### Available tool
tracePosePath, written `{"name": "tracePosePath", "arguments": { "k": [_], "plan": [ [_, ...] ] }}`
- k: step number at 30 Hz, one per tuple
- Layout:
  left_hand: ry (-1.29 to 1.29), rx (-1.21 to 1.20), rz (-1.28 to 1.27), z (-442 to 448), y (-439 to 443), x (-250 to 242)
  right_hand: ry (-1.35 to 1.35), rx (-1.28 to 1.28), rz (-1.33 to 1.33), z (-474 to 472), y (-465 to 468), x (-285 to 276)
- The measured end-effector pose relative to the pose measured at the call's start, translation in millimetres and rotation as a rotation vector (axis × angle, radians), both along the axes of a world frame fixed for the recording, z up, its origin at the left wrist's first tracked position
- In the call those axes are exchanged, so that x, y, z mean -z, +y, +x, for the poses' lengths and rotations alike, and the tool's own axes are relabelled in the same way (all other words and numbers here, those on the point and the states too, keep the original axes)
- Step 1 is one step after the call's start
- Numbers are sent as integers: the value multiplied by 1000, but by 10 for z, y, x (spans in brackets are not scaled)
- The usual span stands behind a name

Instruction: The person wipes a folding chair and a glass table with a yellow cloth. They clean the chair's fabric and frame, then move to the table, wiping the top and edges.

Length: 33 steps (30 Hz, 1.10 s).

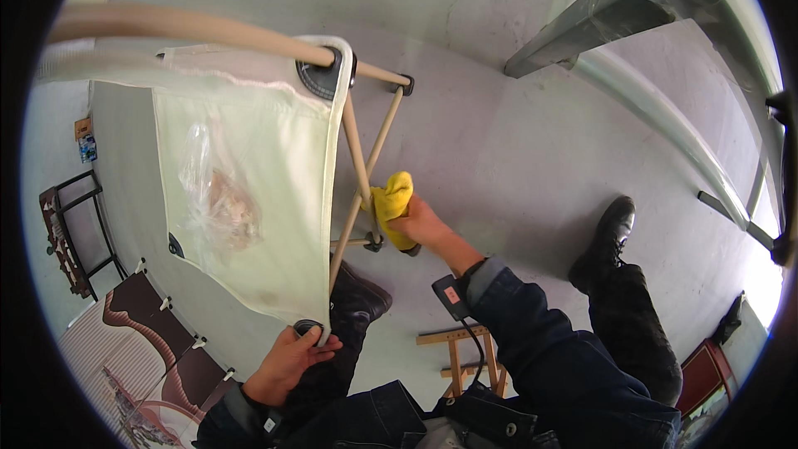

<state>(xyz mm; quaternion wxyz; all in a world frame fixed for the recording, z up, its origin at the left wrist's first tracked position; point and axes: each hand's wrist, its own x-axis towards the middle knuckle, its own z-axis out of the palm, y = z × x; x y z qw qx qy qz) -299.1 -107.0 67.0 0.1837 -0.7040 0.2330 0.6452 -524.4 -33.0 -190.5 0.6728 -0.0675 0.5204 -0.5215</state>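
A folding camp chair stands before me, with a pale fabric seat [280, 156] and tan tubular legs [353, 137]. My left hand [293, 358] grips the seat's near corner at its black plastic corner fitting [307, 327]. In my right hand [419, 222] is a bunched yellow cloth [394, 199], pressed against a leg just below where two tubes cross. On the seat lies a knotted clear plastic bag [227, 199]; what it contains is blurred, brownish. A tan tube [187, 25] runs across the top left, blurred, through another black corner fitting [321, 72].
A grey metal beam [580, 25] wrapped in plastic film stands at the upper right. My black boots [608, 231] are on the grey floor [499, 156]. A small wooden stand [458, 349] is close behind my right arm. Printed panels [156, 324] and a black metal frame [90, 231] line the left.
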Motion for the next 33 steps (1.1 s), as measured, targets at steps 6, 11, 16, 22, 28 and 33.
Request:
{"name": "tracePosePath", "arguments": {
  "k": [6,11,16,22,28,33],
  "plan": [
    [-33,18,-46,185,-48,44,384,139,-155,-428,-144,-246],
    [-39,52,-32,217,-71,69,633,17,-396,-225,-578,39],
    [-41,82,-23,214,-106,87,1001,-178,-466,-608,-904,337],
    [-34,80,-33,167,-108,58,1256,-236,-94,-962,-1063,495],
    [-27,55,-59,149,-81,58,874,30,-42,-172,-747,291],
    [-18,49,-81,184,-47,83,-47,-28,-9,-135,-140,-115]
  ]
}}
